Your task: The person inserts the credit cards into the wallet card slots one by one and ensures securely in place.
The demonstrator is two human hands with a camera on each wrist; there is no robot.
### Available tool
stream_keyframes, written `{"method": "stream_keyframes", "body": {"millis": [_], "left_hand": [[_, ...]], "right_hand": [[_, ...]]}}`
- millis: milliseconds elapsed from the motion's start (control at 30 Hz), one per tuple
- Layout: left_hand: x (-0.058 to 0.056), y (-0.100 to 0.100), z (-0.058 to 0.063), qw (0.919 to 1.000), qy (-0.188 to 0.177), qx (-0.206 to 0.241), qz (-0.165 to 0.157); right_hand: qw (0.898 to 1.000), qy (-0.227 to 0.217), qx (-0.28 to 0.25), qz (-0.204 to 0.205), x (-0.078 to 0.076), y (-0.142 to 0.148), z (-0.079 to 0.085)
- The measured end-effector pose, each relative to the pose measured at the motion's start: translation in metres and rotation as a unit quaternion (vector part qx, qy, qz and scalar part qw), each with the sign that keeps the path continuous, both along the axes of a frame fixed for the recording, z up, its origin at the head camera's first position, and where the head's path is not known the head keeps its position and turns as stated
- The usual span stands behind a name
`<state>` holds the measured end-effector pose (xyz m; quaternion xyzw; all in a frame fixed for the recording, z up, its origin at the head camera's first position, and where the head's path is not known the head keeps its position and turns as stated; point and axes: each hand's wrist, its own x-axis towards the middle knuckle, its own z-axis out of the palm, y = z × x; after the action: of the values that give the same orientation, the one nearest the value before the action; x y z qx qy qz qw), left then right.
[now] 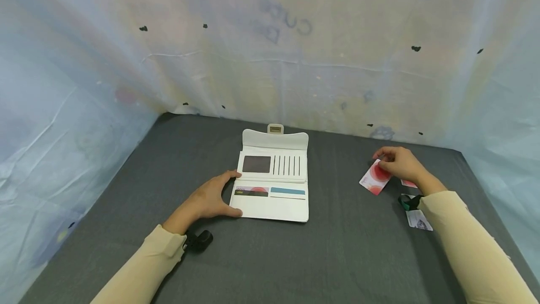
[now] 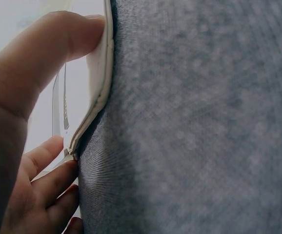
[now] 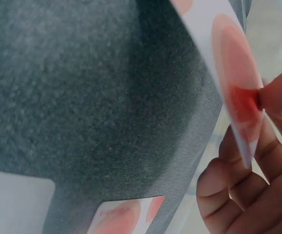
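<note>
A white wallet [image 1: 270, 206] lies unfolded on the dark cloth, its flap pointing away. Two cards, one pink and grey [image 1: 251, 190] and one blue-topped [image 1: 288, 191], sit in its lower slots. My left hand [image 1: 209, 197] rests at the wallet's left edge, thumb on the lower corner and forefinger higher up. Between thumb and fingers, my right hand [image 1: 401, 163] pinches a white card with red circles [image 1: 373, 179], tilted above the cloth in the right wrist view. Below that hand lies another pink-and-white card [image 3: 124, 217].
A pale card with a grey picture [image 1: 419, 220] lies partly under the right sleeve. Both wrists wear straps, a black one [image 1: 198, 240] on the left. The dark tabletop [image 1: 270, 266] ends at a pale hanging sheet [image 1: 295, 83] behind and at both sides.
</note>
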<state>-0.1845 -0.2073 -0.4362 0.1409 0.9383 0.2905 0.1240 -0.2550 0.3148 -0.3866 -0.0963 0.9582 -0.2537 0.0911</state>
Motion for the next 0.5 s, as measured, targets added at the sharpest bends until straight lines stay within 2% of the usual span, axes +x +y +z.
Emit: {"method": "stream_keyframes", "body": {"millis": [133, 500], "left_hand": [[0.0, 0.0, 0.0, 1.0, -0.004, -0.005, 0.0], [0.0, -0.001, 0.001, 1.0, -0.004, -0.004, 0.001]], "right_hand": [[1.0, 0.002, -0.001, 0.0, 0.002, 0.001, -0.001], [0.998, 0.017, -0.058, -0.007, 0.011, -0.015, 0.004]]}}
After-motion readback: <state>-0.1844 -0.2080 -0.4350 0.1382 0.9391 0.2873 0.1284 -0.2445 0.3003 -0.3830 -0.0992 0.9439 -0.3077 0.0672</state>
